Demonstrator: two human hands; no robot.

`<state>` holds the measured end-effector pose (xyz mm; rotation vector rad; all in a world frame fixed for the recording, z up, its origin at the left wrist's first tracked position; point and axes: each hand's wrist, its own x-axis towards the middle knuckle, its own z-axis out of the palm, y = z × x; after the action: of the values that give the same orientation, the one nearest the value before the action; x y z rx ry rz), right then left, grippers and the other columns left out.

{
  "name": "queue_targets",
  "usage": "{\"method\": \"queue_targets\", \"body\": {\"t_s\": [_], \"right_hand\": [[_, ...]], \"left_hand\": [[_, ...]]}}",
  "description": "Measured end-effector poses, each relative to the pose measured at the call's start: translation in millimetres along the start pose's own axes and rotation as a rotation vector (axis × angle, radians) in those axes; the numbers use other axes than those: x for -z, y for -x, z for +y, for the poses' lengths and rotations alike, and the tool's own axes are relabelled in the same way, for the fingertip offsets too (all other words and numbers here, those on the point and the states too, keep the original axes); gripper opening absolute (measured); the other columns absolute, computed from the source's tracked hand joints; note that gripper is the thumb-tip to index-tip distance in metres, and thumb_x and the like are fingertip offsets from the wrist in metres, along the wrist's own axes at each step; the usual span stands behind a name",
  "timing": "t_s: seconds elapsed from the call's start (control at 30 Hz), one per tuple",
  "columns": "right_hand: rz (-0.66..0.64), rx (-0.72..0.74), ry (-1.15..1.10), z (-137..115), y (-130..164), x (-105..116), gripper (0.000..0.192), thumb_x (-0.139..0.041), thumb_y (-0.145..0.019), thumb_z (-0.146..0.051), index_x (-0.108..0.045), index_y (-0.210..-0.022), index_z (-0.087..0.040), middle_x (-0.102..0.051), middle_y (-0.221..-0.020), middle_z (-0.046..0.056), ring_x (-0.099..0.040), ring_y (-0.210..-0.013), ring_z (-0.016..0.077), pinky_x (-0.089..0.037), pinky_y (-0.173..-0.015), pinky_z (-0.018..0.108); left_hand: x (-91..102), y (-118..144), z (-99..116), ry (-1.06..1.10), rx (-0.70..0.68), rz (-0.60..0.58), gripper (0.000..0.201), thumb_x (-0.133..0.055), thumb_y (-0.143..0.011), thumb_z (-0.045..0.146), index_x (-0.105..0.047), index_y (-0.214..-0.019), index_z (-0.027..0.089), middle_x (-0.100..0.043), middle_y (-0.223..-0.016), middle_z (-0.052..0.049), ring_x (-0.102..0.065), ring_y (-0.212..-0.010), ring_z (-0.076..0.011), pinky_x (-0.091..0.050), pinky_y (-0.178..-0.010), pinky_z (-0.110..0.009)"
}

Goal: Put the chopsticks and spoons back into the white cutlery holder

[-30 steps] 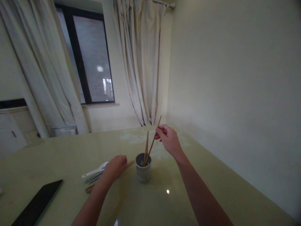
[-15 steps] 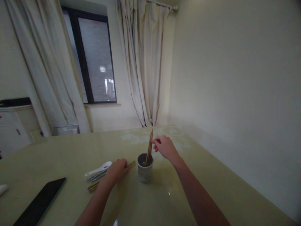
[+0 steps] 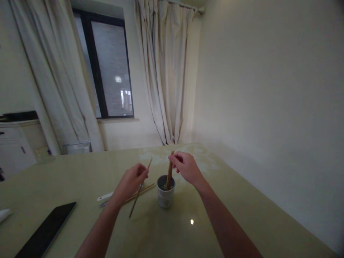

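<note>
Spoon half hidden behind left hand, chopstick pinched, utensils beneath indistinct

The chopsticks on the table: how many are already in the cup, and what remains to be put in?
Done: a few chopsticks stand in the holder cup, the right hand at their tops; I cannot count them exactly. In hand: the left hand holds one chopstick lifted above the table. Left: at least one more chopstick, a white spoon and a metal utensil lie beside the cup.
</note>
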<state>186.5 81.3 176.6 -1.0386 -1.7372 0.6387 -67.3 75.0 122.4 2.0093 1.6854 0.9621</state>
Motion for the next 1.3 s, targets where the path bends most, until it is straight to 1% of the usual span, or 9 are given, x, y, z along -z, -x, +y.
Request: {"method": "queue_targets", "body": {"t_s": [0.1, 0.3, 0.4, 0.5, 0.57, 0.63, 0.87, 1.1, 1.3], "right_hand": [[-0.085, 0.023, -0.231, -14.3, 5.9, -10.2, 0.022, -0.068, -0.093, -0.041, -0.075, -0.098, -0.020, -0.075, -0.080, 0.001, -0.069, -0.058, 0.0142, -0.049, -0.052, 0.022], [-0.053, 0.091, -0.365, -29.7, 12.6, -21.6, 0.025, -0.065, -0.096, -0.044, -0.070, -0.089, -0.021, -0.071, -0.077, 0.001, -0.071, -0.068, 0.0160, -0.051, -0.052, 0.020], [0.136, 0.124, -0.404, -32.2, 8.6, -2.7, 0.029, -0.064, -0.099, -0.050, -0.064, -0.090, -0.022, -0.074, -0.080, 0.002, -0.072, -0.067, 0.0156, -0.053, -0.053, 0.021], [0.385, 0.174, -0.370, -29.3, 2.7, 24.3, 0.032, -0.063, -0.099, -0.053, -0.062, -0.092, -0.022, -0.073, -0.075, 0.001, -0.069, -0.061, 0.0145, -0.055, -0.054, 0.022], [0.426, 0.174, -0.304, -22.7, -0.7, 35.8, 0.034, -0.064, -0.098, -0.055, -0.062, -0.093, -0.022, -0.071, -0.072, 0.001, -0.067, -0.058, 0.0143, -0.055, -0.054, 0.023], [0.380, 0.153, -0.239, -12.8, -3.5, 37.5, 0.035, -0.064, -0.098, -0.057, -0.063, -0.095, -0.022, -0.070, -0.070, 0.000, -0.066, -0.056, 0.0147, -0.055, -0.054, 0.024], [0.215, 0.087, -0.094, 21.5, -9.6, 7.8, 0.031, -0.056, -0.102, -0.049, -0.069, -0.104, -0.021, -0.069, -0.067, -0.001, -0.069, -0.056, 0.0160, -0.055, -0.056, 0.024], [0.055, -0.076, 0.217, 29.2, -8.4, 4.5, 0.024, -0.070, -0.095, -0.030, -0.074, -0.115, -0.018, -0.074, -0.070, 0.001, -0.069, -0.053, 0.0162, -0.051, -0.057, 0.026], [0.214, -0.010, 0.263, 10.5, -4.7, 12.1, 0.017, -0.074, -0.094, -0.032, -0.076, -0.104, -0.019, -0.076, -0.076, 0.002, -0.068, -0.057, 0.0165, -0.050, -0.060, 0.027]], "left_hand": [[7.2, 4.7, 36.9, 0.441, -0.142, 0.127, 0.034, -0.067, -0.087, 0.055, -0.067, -0.091, 0.021, -0.077, -0.086, -0.004, -0.073, -0.081, -0.0208, -0.056, -0.075, -0.031], [-2.2, 15.9, 75.8, 0.526, -0.218, 0.127, 0.032, -0.073, -0.085, 0.052, -0.072, -0.088, 0.020, -0.078, -0.085, -0.003, -0.072, -0.077, -0.0188, -0.057, -0.071, -0.029], [0.4, 11.5, 61.4, 0.406, -0.210, 0.146, 0.034, -0.060, -0.093, 0.054, -0.070, -0.087, 0.021, -0.076, -0.082, -0.002, -0.070, -0.075, -0.0189, -0.055, -0.069, -0.028], [0.0, 5.8, 31.8, -0.017, -0.125, 0.031, 0.028, -0.050, -0.101, 0.041, -0.068, -0.092, 0.022, -0.077, -0.090, -0.005, -0.071, -0.084, -0.0208, -0.053, -0.077, -0.030], [-6.6, 4.6, 11.0, -0.385, -0.040, -0.122, 0.019, -0.051, -0.098, 0.027, -0.069, -0.095, 0.023, -0.077, -0.103, -0.008, -0.072, -0.097, -0.0233, -0.050, -0.084, -0.032], [-17.1, 5.5, -6.4, -0.517, 0.019, -0.204, 0.016, -0.054, -0.094, 0.020, -0.070, -0.094, 0.023, -0.077, -0.106, -0.009, -0.071, -0.101, -0.0253, -0.048, -0.082, -0.032], [-40.9, 6.3, -36.5, -0.552, 0.082, -0.291, 0.015, -0.060, -0.091, 0.015, -0.071, -0.098, 0.023, -0.077, -0.111, -0.007, -0.071, -0.105, -0.0221, -0.047, -0.082, -0.028], [-47.7, 8.2, -37.5, -0.554, 0.122, -0.259, 0.015, -0.057, -0.094, 0.020, -0.072, -0.094, 0.020, -0.079, -0.106, -0.011, -0.073, -0.100, -0.0241, -0.049, -0.081, -0.031], [-12.0, 3.2, -8.5, -0.514, 0.077, -0.070, 0.018, -0.055, -0.094, 0.028, -0.070, -0.092, 0.019, -0.076, -0.110, -0.013, -0.070, -0.112, -0.0270, -0.050, -0.093, -0.035]]}}
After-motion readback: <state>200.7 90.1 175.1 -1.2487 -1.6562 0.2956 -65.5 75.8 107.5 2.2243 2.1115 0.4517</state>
